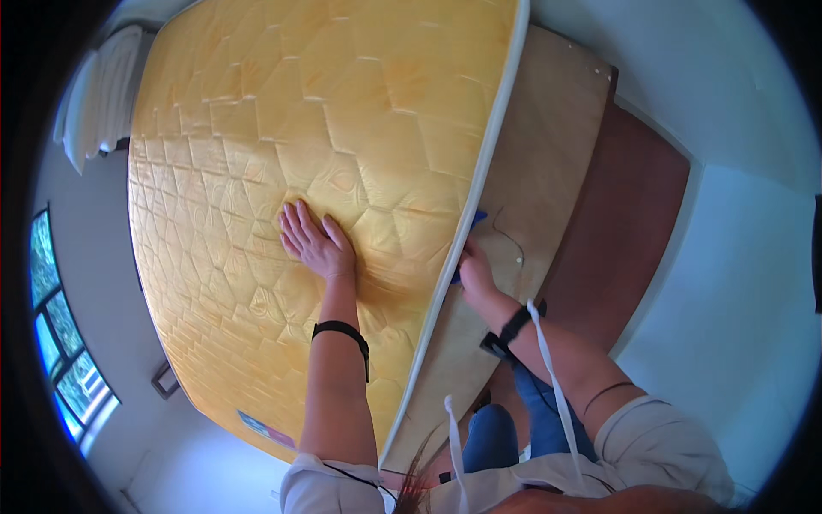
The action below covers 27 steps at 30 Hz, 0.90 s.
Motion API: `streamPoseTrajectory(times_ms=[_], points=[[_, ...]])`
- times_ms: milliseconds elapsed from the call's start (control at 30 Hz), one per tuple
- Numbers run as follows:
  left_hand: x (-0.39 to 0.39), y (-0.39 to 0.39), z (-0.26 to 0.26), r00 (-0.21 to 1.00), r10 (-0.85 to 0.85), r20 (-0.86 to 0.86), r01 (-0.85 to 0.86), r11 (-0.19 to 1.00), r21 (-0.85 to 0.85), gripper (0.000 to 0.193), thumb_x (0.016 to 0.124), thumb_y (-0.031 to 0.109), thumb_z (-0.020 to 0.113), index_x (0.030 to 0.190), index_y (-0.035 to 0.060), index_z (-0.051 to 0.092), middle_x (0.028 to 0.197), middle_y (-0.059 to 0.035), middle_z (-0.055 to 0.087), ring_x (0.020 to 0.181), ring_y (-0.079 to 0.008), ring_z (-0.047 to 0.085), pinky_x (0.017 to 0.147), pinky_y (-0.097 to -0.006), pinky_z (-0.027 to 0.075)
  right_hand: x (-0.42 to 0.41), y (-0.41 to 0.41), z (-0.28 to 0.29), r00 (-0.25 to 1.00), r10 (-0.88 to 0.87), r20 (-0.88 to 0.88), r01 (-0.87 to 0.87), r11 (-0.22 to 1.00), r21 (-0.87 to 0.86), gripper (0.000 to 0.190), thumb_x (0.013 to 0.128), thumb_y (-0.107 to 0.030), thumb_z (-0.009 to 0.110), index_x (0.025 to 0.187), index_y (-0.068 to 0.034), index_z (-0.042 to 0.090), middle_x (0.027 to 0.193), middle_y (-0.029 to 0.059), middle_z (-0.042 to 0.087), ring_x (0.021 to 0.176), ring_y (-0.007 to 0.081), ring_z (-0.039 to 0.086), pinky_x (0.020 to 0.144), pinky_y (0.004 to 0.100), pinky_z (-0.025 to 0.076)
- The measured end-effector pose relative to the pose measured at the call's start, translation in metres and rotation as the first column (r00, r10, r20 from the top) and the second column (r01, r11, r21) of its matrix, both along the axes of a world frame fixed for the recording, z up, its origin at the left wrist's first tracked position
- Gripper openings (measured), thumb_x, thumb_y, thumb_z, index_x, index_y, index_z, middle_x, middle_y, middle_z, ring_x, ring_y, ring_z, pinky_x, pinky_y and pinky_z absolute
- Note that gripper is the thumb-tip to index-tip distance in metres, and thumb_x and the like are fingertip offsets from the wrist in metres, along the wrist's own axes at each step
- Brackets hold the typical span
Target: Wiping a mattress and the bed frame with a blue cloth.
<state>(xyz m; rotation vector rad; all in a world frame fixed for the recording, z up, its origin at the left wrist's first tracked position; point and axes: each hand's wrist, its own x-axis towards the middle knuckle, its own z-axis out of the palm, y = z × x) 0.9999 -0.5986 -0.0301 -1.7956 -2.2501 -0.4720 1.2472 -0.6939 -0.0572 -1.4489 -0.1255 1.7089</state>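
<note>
A large gold quilted mattress (pixel 385 148) with a pale piped edge fills the middle of the view and looks tilted up. My left hand (pixel 319 249) lies flat against its quilted face, thumb apart from the fingers, and the fabric dents around it. Beside the mattress's right edge is my right hand (pixel 477 270), over a light wooden board (pixel 546 141). Blue cloth (pixel 478 218) pokes out above and below that hand, which appears to grip it; the fingertips are hidden behind the mattress edge.
A reddish-brown floor (pixel 632 186) shows beyond the board, bounded by a pale wall (pixel 738 257). Stacked white material (pixel 106 96) is at the upper left, with a window (pixel 70 347) below it. A dark frame-shaped object (pixel 165 380) is near the mattress's left edge.
</note>
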Motion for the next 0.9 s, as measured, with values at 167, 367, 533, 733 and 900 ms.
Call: streamPoseTrajectory(times_ms=[167,367,533,733,900], points=[[-0.004,0.000,0.007,0.999,-0.019,0.039,0.018,1.000,0.022,0.060,0.099,0.034,0.056,0.153,0.0097,0.049,0.160,-0.0169,0.045,0.153,-0.0369,0.036,0.125,-0.0567,0.020,0.035,0.044,0.087,0.846,-0.170,0.505,-0.078,0.898,0.433,0.043,0.094,-0.006,0.060,0.137,-0.004,0.057,0.127,0.0117,0.065,0.117,0.0243,0.059,0.100,0.0385,0.046],[0.007,0.014,0.001,0.995,-0.013,0.101,0.004,0.996,0.090,0.056,0.096,0.034,0.058,0.148,0.0108,0.053,0.158,-0.0161,0.048,0.150,-0.0358,0.040,0.124,-0.0570,0.024,0.013,0.078,0.073,0.178,-0.209,0.962,-0.980,-0.122,0.155,0.027,0.090,-0.026,0.068,0.115,-0.016,0.068,0.138,0.0097,0.063,0.131,0.0310,0.055,0.114,0.0525,0.037],[-0.004,0.003,0.006,0.994,-0.039,0.102,0.031,0.996,0.083,0.056,0.096,0.034,0.059,0.147,0.0109,0.054,0.157,-0.0155,0.049,0.149,-0.0349,0.041,0.124,-0.0562,0.024,0.041,0.158,0.059,0.060,-0.336,0.940,-0.986,-0.167,0.003,0.021,0.095,-0.023,0.063,0.113,-0.016,0.071,0.140,0.0088,0.064,0.132,0.0278,0.057,0.114,0.0527,0.041],[0.000,0.007,0.005,0.991,-0.040,0.126,0.030,0.996,0.080,0.056,0.095,0.033,0.061,0.147,0.0108,0.054,0.157,-0.0147,0.049,0.149,-0.0340,0.041,0.124,-0.0556,0.024,0.090,0.296,0.059,-0.268,-0.414,0.870,-0.912,0.400,-0.090,0.041,0.103,-0.029,0.059,0.141,-0.016,0.061,0.143,0.0210,0.057,0.139,0.0379,0.049,0.116,0.0542,0.036],[-0.004,0.008,0.009,0.989,-0.050,0.142,0.038,0.996,0.085,0.057,0.094,0.032,0.063,0.146,0.0112,0.054,0.157,-0.0150,0.049,0.149,-0.0340,0.041,0.124,-0.0562,0.024,0.090,0.302,0.049,-0.317,-0.431,0.845,-0.890,0.442,-0.109,0.044,0.102,-0.032,0.059,0.143,-0.016,0.059,0.149,0.0203,0.053,0.143,0.0366,0.046,0.117,0.0545,0.034]])
